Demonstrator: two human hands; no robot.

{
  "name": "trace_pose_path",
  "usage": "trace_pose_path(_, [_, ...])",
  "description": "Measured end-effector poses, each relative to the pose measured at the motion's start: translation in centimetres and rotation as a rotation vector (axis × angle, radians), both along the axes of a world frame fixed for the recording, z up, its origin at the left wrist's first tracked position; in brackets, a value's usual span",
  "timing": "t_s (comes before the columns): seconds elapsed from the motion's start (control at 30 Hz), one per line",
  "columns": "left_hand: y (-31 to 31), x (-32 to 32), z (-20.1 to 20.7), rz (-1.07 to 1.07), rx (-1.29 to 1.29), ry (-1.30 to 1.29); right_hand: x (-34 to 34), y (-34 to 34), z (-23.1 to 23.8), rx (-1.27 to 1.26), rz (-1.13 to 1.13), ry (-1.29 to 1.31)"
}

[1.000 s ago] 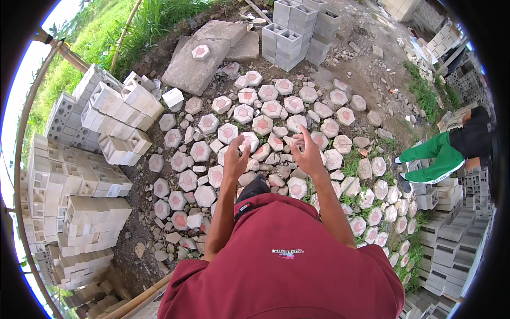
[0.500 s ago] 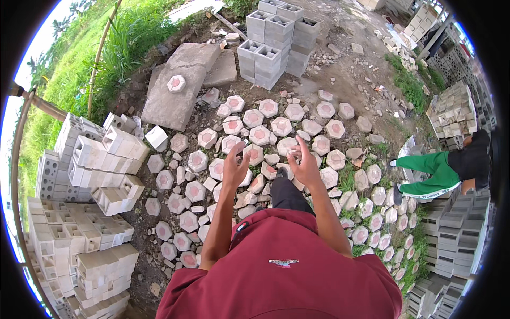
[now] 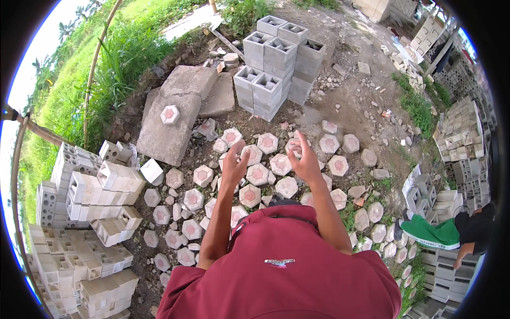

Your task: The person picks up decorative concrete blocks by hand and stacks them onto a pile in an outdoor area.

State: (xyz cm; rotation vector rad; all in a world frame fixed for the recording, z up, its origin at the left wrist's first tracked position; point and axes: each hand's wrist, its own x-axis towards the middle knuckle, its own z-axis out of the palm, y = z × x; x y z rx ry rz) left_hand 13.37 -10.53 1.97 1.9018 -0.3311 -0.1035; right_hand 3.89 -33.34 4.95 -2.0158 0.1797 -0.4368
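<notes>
Both hands reach out in front of me above ground dotted with hexagonal pavers. My left hand is raised with thumb and fingers apart, and nothing is between them. Level with it, my right hand is also held open and empty, fingers pointing forward. Below and between them lie hexagonal concrete pavers with pinkish centres, such as one paver near the left hand and another paver near the right. Neither hand touches a paver.
Grey hollow blocks stand stacked ahead. A broken concrete slab bears one paver. Pale block stacks line the left. At right, a person in green trousers is beside more blocks. Rubble and grass surround the pavers.
I have moved forward, so the block stack, slab and pavers sit lower and nearer in view. Both hands keep their open pose. The person at right appears lower and farther right.
</notes>
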Motion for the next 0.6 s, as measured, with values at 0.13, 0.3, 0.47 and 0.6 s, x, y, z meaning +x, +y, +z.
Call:
trace_pose_path(0.13, [-4.7, 5.3, 0.6, 0.012, -0.040, -0.021, 6.4, -3.9, 0.1, -0.072, 0.036, 0.034])
trace_pose_path(0.3, [-8.0, 12.1, -0.2, -0.015, -0.063, 0.065, 12.5, -6.8, -0.6, -0.046, 0.015, 0.048])
trace_pose_path(0.47, [-11.2, 21.5, -1.7, -0.073, -0.132, 0.127, 19.3, -10.0, -1.7, -0.034, -0.095, 0.082])
trace_pose_path(0.6, [-15.1, 31.2, -2.6, -0.153, -0.095, 0.060, 26.4, -12.7, -2.5, -0.003, -0.167, 0.058])
